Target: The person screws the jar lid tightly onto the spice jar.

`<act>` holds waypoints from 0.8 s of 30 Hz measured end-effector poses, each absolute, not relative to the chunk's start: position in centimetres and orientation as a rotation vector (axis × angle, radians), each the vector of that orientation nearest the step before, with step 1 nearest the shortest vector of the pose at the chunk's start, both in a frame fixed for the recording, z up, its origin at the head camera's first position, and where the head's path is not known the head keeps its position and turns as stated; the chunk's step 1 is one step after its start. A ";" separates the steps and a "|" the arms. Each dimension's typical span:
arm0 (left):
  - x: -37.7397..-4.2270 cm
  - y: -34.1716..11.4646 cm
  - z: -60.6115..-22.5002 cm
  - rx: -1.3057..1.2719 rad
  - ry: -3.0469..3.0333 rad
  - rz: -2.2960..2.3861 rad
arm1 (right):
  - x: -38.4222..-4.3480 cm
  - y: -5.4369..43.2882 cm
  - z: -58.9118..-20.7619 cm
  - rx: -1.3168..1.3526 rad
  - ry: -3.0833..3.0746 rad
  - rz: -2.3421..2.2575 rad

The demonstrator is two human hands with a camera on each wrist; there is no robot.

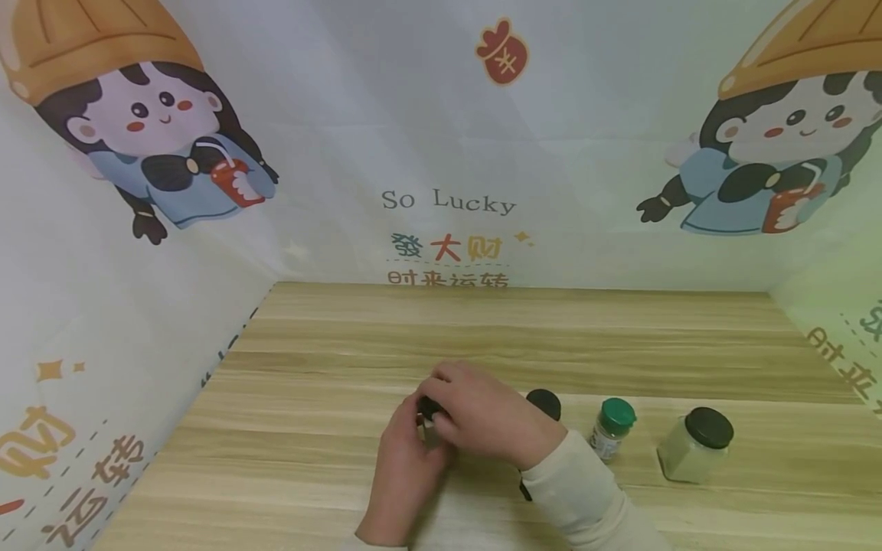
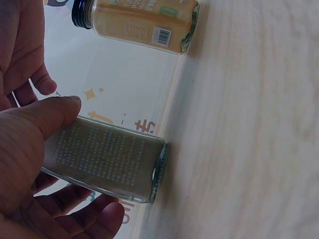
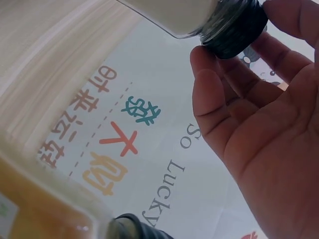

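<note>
My left hand (image 1: 403, 467) grips a square glass spice jar (image 2: 104, 154), thumb on one face and fingers around the other side. Grey-green powder fills the jar, and fine print covers its near face. Its base is close to the wooden table in the left wrist view. My right hand (image 1: 485, 417) reaches over from the right and pinches the jar's black lid (image 3: 237, 30) between thumb and fingertips. The lid sits on the jar's neck. In the head view both hands cover most of the jar.
Right of the hands stands a black-lidded jar of yellow-brown powder (image 2: 144, 25), partly behind my right arm. Farther right are a small green-capped bottle (image 1: 613, 428) and a square pale jar with a black lid (image 1: 696, 448). A printed cloth (image 1: 586, 252) borders the wooden table (image 1: 289, 428).
</note>
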State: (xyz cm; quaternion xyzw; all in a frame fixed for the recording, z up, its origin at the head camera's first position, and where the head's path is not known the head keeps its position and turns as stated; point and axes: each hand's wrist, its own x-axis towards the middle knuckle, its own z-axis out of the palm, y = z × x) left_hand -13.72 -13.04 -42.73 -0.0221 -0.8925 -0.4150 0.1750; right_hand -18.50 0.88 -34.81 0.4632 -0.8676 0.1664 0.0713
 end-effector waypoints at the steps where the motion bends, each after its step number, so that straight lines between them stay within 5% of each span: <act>1: -13.7 -13.1 -42.7 -0.063 -2.529 -1.173 | -18.5 0.9 -34.8 1.388 -2.613 0.496; 24: -13.7 -13.1 -42.9 -0.059 -2.521 -1.183 | -18.4 0.7 -34.5 1.438 -2.576 0.469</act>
